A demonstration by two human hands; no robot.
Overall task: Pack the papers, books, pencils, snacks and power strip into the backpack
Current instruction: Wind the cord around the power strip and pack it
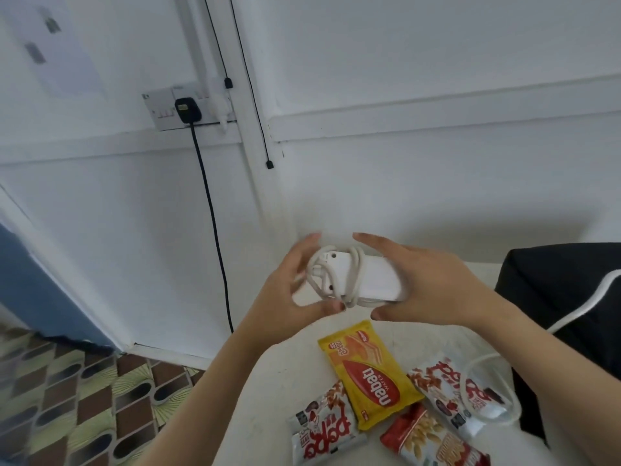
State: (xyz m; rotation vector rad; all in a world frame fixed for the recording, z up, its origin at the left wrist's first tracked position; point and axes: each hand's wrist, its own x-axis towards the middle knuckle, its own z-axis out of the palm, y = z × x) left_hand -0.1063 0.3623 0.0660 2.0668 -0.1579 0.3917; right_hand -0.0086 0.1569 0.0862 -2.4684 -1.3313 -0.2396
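Note:
A white power strip (361,279) with its white cord looped around it is held in the air above the white table (295,375). My right hand (426,290) grips its right end, thumb underneath and fingers over the top. My left hand (289,290) cups the left end, thumb under the cord loops. Below lie snack packs: a yellow wafer pack (368,375), a white-and-red pack (322,428) at the front left, another (453,395) on the right, and a red peanut pack (426,438). The black backpack (564,297) stands at the right.
A loose stretch of white cord (494,391) trails over the right snack pack and the backpack. On the wall, a socket (188,107) holds a black plug with a black cable hanging down. Patterned floor (67,391) lies to the left of the table.

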